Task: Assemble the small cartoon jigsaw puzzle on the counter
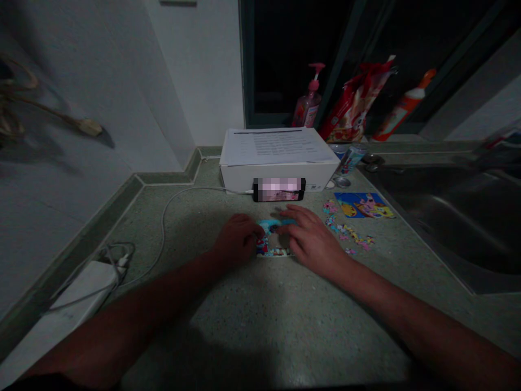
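Note:
A small, partly assembled jigsaw puzzle (264, 245) with a light-blue top and colourful figures lies flat on the counter. Its middle shows a bare, greyish patch. At the puzzle's left edge, my left hand (236, 239) is closed, with fingers curled and fingertips on or just above the pieces. What those fingertips pinch, if anything, is too dark and small to make out. My right hand (312, 239) reaches over the puzzle's right side, fingers apart and stretched toward its middle, hiding that side. Loose puzzle pieces (344, 231) lie scattered to the right of this hand.
A phone (279, 190) leans against a white box (277, 171) topped with printed paper. Its cable (163, 217) runs left to a white power strip (87, 290). A cartoon picture card (364, 205) lies near the sink (468, 217). Behind stand a pump bottle (307, 106) and red bag (354, 103).

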Available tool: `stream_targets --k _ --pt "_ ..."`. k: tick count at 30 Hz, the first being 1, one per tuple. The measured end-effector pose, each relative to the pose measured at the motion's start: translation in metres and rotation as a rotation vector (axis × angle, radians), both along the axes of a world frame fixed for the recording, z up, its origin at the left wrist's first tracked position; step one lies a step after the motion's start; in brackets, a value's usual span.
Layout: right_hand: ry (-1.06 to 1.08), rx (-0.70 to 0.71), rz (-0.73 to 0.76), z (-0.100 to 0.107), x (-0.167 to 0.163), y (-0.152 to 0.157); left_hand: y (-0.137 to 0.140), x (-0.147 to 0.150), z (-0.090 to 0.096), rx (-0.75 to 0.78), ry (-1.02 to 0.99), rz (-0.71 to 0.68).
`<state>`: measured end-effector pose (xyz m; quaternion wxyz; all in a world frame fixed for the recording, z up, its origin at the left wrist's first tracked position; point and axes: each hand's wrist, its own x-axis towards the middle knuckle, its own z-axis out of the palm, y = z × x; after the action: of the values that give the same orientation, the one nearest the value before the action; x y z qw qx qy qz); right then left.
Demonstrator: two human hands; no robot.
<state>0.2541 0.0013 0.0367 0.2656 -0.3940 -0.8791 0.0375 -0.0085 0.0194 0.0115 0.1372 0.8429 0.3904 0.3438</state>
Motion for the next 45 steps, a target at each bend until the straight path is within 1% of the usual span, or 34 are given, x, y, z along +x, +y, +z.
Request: stream_targets --k 1,2,4,6,10,14,17,21,26,29,31,33,36,39,41,45 --pt "0.001 0.002 -0.023 0.001 0.007 0.001 -0.003 0.0 0.002 0.014 0.049 -0.079" --pt "-0.001 0.004 -0.039 0.0 0.015 0.002 -0.005 0.001 0.004 0.017 0.096 -0.128" --pt "-0.005 0.002 -0.051 -0.002 0.031 0.003 -0.009 0.002 0.006 -0.004 0.172 -0.154" --pt "0.005 0.003 -0.081 -0.006 0.047 0.003 -0.011 0.004 0.007 -0.026 0.189 -0.126" --pt "0.043 0.01 -0.144 -0.013 0.069 0.004 -0.011 0.004 0.008 -0.002 0.162 -0.078" --pt "0.053 0.035 -0.199 -0.015 0.079 0.009 -0.011 0.004 0.008 0.001 0.185 -0.073" --pt "0.039 0.069 -0.204 -0.015 0.083 0.013 -0.01 0.004 0.005 0.026 0.178 -0.064" --pt "0.019 0.092 -0.228 -0.011 0.09 0.015 -0.01 0.004 0.002 0.01 0.17 -0.055" --pt "0.031 0.089 -0.264 -0.006 0.095 0.015 -0.01 0.005 0.006 -0.008 0.114 -0.083" --pt "0.03 0.08 -0.262 -0.007 0.093 0.015 -0.011 0.006 0.01 -0.036 0.115 -0.085" --pt "0.025 0.069 -0.256 -0.01 0.091 0.014 -0.012 0.007 0.011 -0.028 0.105 -0.076" --pt "0.019 0.053 -0.246 -0.012 0.089 0.014 -0.011 0.007 0.008 -0.001 0.082 -0.023" --pt "0.002 0.005 -0.23 -0.013 0.087 0.013 -0.005 0.006 -0.002 0.017 0.045 0.11" --pt "-0.002 -0.052 -0.223 -0.013 0.084 0.012 0.002 0.005 -0.012 -0.023 0.04 0.219" --pt "0.017 -0.074 -0.212 -0.014 0.081 0.011 0.005 0.005 -0.015 -0.053 0.048 0.241" --pt "0.036 -0.139 -0.182 -0.015 0.074 0.009 0.006 0.005 -0.014 -0.1 0.082 0.212"
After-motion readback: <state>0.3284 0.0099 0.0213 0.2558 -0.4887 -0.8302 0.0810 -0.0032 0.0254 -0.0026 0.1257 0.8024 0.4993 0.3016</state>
